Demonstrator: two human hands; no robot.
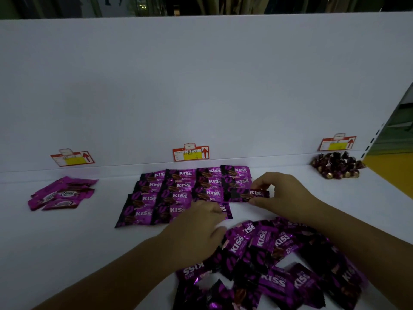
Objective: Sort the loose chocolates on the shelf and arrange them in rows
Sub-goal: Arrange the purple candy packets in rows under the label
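Far to my left on the shelf (67, 242) lies a small pile of pink wrappers (61, 193), already sorted out, below a price tag (72, 158) on the back panel. Next come the rows (178, 193) of purple Kiss chocolates, laid four across with the lettering all one way up.

My left hand (196, 231) lies palm down over the end packet (225, 210) of the front row. The grip is loose, and the fingers are laid on the wrapper rather than closed round it.

My right hand (281, 189) has a narrow grip, thumb and fingertips pinching one Kiss packet (257, 194) at the right end of the third row. That is the step in hand, as I judge it: seating this packet.

To do it well I should:
- keep the left fingers pressing, so the front row does not slide
- bring the packet's left edge to just touch its neighbour
- square it with the packets behind
- let go only once it lies flat

The wrappers look slick, so a nudge could skew the whole row.

In front of me to the right, the loose heap (279, 260) waits, packets lying every way, some upside down. Far right, against the back panel, sits a mound of dark foil-wrapped chocolates (337, 165).
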